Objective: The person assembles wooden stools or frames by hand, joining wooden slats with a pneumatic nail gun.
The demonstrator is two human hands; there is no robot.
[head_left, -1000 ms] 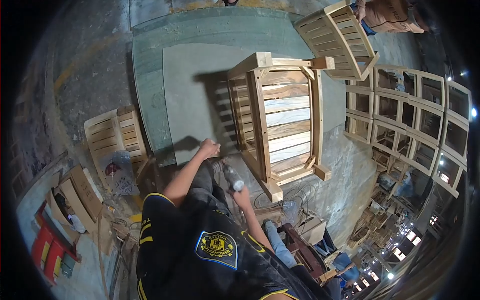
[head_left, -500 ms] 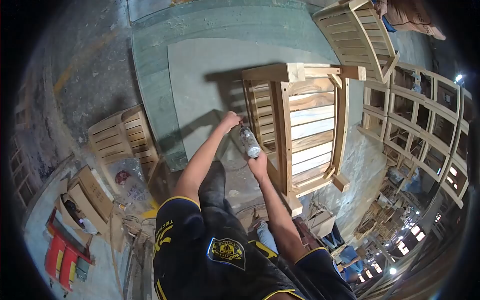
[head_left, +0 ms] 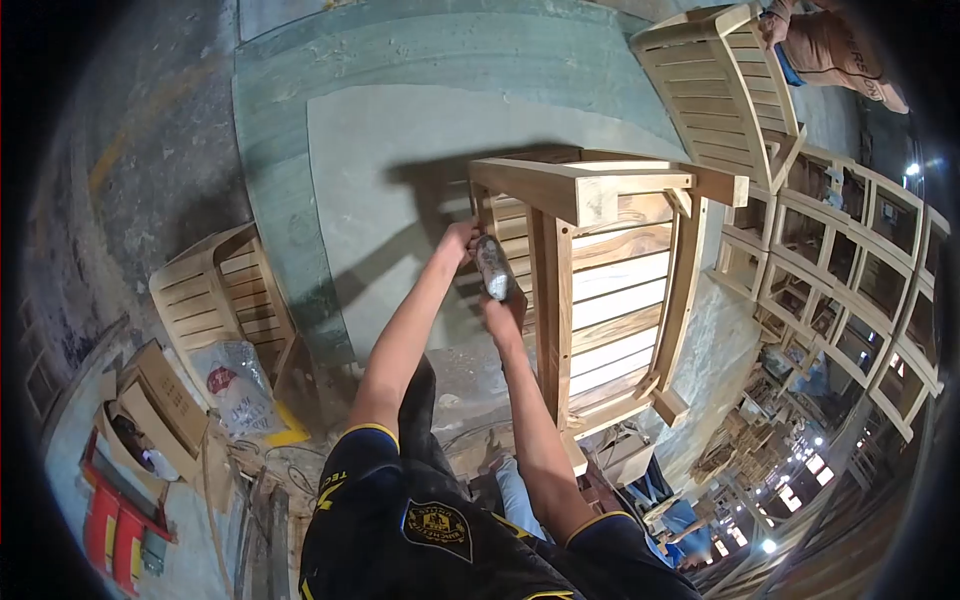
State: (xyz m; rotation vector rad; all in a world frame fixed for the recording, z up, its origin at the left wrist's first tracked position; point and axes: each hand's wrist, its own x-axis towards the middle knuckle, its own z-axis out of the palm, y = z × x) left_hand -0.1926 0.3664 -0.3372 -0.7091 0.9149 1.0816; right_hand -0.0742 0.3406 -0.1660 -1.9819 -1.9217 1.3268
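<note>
My right hand is wrapped round the grip of a drill-like power tool with a silvery, rounded body. Its front end points away from me toward the slatted side of a wooden bench, which is tipped over on the floor. Close to the tool's front end, my left hand is closed, fingers drawn together beside the bench's edge rail. What those fingers pinch is too small to tell. The tool's tip is hidden behind its own body, so contact with the wood cannot be seen.
A slatted wooden chair stands at left, near a clear plastic bag and a cardboard box. Another slatted seat is at upper right, beside another person. Wooden frames are stacked at right.
Both hands and the tool have shifted slightly left and up, nearer the bench's edge rail. The bench appears lower and turned a little in view. The other person has come further into view.
</note>
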